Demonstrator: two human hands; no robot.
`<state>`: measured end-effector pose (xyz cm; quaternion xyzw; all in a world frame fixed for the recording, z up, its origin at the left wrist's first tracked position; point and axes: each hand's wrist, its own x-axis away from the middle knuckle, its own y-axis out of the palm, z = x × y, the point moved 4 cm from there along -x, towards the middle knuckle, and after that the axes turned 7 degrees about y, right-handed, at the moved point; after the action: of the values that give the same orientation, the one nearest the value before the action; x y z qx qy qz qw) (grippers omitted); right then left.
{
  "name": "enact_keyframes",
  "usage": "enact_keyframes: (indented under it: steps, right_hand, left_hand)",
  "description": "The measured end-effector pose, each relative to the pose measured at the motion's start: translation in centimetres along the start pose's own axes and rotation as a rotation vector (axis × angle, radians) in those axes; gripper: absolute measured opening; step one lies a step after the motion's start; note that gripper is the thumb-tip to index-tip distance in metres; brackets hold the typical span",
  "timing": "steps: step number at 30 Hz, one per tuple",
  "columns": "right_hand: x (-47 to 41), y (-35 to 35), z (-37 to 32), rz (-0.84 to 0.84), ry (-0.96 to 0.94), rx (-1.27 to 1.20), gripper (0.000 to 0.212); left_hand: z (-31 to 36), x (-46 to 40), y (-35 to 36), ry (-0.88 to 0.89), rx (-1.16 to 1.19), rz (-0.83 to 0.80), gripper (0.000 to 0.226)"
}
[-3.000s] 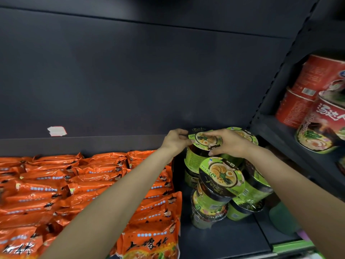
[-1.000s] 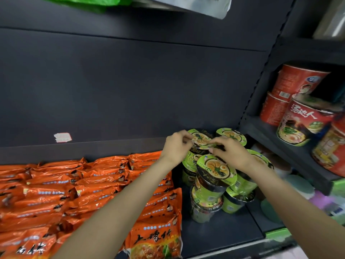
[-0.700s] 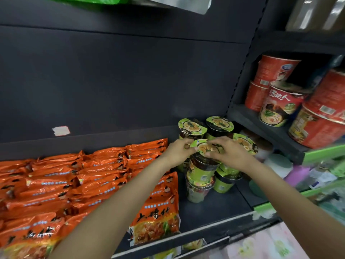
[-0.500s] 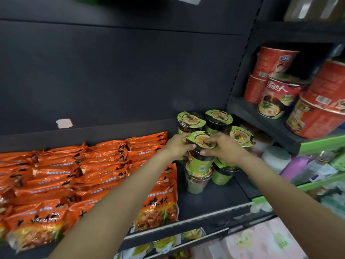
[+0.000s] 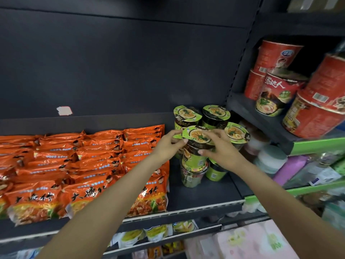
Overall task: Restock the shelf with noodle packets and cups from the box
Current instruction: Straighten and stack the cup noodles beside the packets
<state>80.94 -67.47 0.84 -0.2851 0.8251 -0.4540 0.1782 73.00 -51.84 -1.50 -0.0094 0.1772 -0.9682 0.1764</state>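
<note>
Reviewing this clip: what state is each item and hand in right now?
Front green cup: upright, stacked on another cup, held by both hands.
Left hand: grips the cup's lid edge.
Right hand: grips the cup's side.
Other green cups: upright, sealed, stacked.
Orange noodle packets: lying in overlapping rows.
Red cups: stacked, some tilted.

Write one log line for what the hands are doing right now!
left hand: grips green noodle cup | right hand: grips same cup | cup: stacked on another cup | orange packets: beside, on shelf
</note>
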Motion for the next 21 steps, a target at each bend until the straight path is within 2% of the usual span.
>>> enact_keyframes:
  steps: [4,9,11,14,17,21]
  right_hand:
    - [2.8,1.5,1.6,0.197,0.074,-0.15,0.082]
    - [4.0,3.8,2.9,0.265,0.15,-0.362,0.084]
    - [4.2,4.9,3.4,0.247,0.181,-0.413,0.076]
    - [4.2,7.2,4.6,0.155,0.177,-0.296,0.061]
    - [3.9,8.8,5.2,0.041,0.202,-0.183,0.058]
    - [3.3,9.1,5.6,0.002,0.218,-0.135,0.05]
  left_hand:
    - [-1.7,1.3,1.5,-0.094,0.019,-0.05,0.06]
    - [-4.0,2.3,3.3,-0.188,-0.023,-0.105,0.06]
    - [-4.3,2.4,3.6,-0.205,-0.029,-0.119,0.061]
    - [-4.5,2.5,4.3,-0.227,-0.032,-0.145,0.058]
    - [-4.5,2.2,4.5,-0.235,-0.056,-0.158,0.049]
    - [-4.7,1.8,4.6,-0.233,-0.071,-0.192,0.045]
